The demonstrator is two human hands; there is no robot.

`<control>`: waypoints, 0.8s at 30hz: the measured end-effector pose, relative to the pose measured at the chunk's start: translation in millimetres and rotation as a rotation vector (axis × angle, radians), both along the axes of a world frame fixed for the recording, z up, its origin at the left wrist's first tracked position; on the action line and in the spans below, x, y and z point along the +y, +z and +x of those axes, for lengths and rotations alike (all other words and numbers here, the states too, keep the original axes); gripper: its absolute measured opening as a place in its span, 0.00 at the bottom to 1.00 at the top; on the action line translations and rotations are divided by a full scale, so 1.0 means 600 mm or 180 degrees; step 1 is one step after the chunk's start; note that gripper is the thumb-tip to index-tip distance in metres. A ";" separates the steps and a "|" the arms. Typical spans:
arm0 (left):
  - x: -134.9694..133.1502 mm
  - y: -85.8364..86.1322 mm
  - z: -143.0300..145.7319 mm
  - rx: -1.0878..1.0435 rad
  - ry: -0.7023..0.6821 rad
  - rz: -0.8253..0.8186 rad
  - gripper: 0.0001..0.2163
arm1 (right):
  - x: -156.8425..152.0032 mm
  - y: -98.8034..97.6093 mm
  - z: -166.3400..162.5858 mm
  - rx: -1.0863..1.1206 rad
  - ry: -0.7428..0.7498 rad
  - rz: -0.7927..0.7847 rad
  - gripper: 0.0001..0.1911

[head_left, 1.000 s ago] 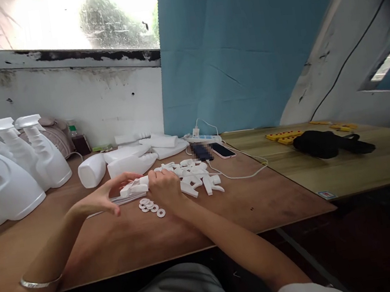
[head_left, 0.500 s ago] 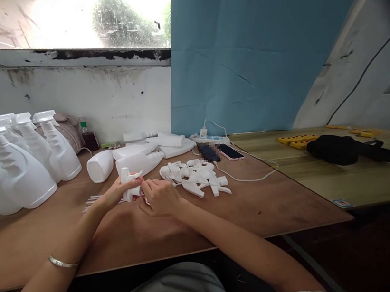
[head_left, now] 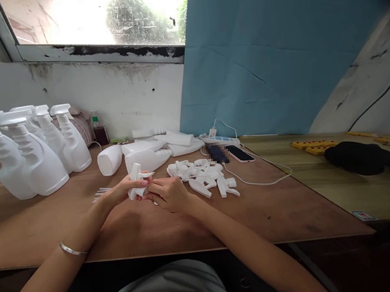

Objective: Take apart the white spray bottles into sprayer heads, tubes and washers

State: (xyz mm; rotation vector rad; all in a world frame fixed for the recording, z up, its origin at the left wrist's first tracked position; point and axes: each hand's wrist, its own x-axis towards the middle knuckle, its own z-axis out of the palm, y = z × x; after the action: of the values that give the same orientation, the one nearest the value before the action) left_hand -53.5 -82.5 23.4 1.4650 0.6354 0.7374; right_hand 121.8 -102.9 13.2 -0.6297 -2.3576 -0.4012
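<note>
A white trigger spray head is held above the brown table, its trigger pointing right. My left hand is closed round its body. At the head's right end, the fingers of my right hand are pinched together; what they grip is hidden behind them. Just right of my hands lies a pile of loose white spray heads. Thin white tubes stick out from behind my left wrist. Beyond my hands, several white bottles without heads lie on their sides.
Several white bottles with spray heads stand at the left. A small dark bottle with a green cap is by the wall. Two phones, a power strip and a white cable lie behind the pile. A black bag rests at right.
The whole view has shifted, so the scene sits further right in the picture. Both hands stay together at the spray head, which has turned slightly; my right fingers remain at its end.
</note>
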 end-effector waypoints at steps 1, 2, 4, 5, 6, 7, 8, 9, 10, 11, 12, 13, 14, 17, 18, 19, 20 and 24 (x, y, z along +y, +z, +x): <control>0.000 0.000 0.000 -0.0012 -0.0027 0.0019 0.15 | 0.001 0.002 0.001 0.0052 0.0068 -0.0045 0.17; 0.000 0.000 0.000 -0.0026 -0.0050 0.0044 0.15 | 0.002 0.004 0.002 0.0107 0.0136 -0.0093 0.18; -0.001 0.002 0.000 -0.0063 -0.0086 0.0106 0.16 | 0.004 0.009 0.006 0.0242 0.0259 -0.0200 0.19; -0.001 0.003 0.001 -0.0087 -0.0094 0.0139 0.17 | 0.005 0.012 0.007 0.0305 0.0317 -0.0264 0.20; -0.001 0.005 0.001 -0.0110 -0.0096 0.0170 0.17 | 0.006 0.015 0.009 0.0361 0.0368 -0.0330 0.19; -0.002 0.006 0.001 -0.0131 -0.0094 0.0197 0.17 | 0.007 0.017 0.011 0.0403 0.0414 -0.0380 0.19; -0.002 0.006 0.001 -0.0148 -0.0089 0.0217 0.17 | 0.007 0.018 0.012 0.0431 0.0445 -0.0411 0.18; -0.002 0.006 0.001 -0.0160 -0.0087 0.0227 0.17 | 0.008 0.019 0.013 0.0436 0.0462 -0.0415 0.17; -0.002 0.006 0.001 -0.0169 -0.0086 0.0227 0.16 | 0.007 0.020 0.013 0.0412 0.0462 -0.0395 0.16; -0.001 0.005 0.001 -0.0177 -0.0086 0.0219 0.16 | 0.007 0.021 0.013 0.0370 0.0450 -0.0354 0.15; -0.001 0.004 0.001 -0.0185 -0.0085 0.0205 0.15 | 0.007 0.022 0.013 0.0308 0.0438 -0.0308 0.14; 0.000 0.002 0.001 -0.0194 -0.0086 0.0188 0.15 | 0.006 0.023 0.013 0.0237 0.0432 -0.0267 0.13; 0.000 0.001 0.001 -0.0205 -0.0088 0.0167 0.15 | 0.005 0.024 0.012 0.0174 0.0436 -0.0242 0.13; 0.001 -0.002 0.002 -0.0247 -0.0121 0.0067 0.14 | 0.002 0.026 0.010 0.0038 0.0519 -0.0265 0.12; 0.002 -0.003 0.002 -0.0264 -0.0142 0.0025 0.15 | 0.001 0.026 0.010 0.0011 0.0559 -0.0293 0.12; 0.001 -0.003 0.002 -0.0286 -0.0163 -0.0015 0.15 | 0.000 0.027 0.009 0.0001 0.0602 -0.0317 0.12; 0.001 -0.003 0.002 -0.0312 -0.0181 -0.0050 0.15 | -0.001 0.027 0.008 0.0007 0.0643 -0.0339 0.12; 0.003 -0.009 -0.001 -0.0448 -0.0274 -0.0144 0.16 | -0.002 0.029 0.006 0.0094 0.0891 -0.0429 0.12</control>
State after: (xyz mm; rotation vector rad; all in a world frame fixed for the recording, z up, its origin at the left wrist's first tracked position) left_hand -54.3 -80.8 17.8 1.3770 0.4758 0.7472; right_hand 125.1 -104.4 30.4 -0.3545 -2.4140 -0.1084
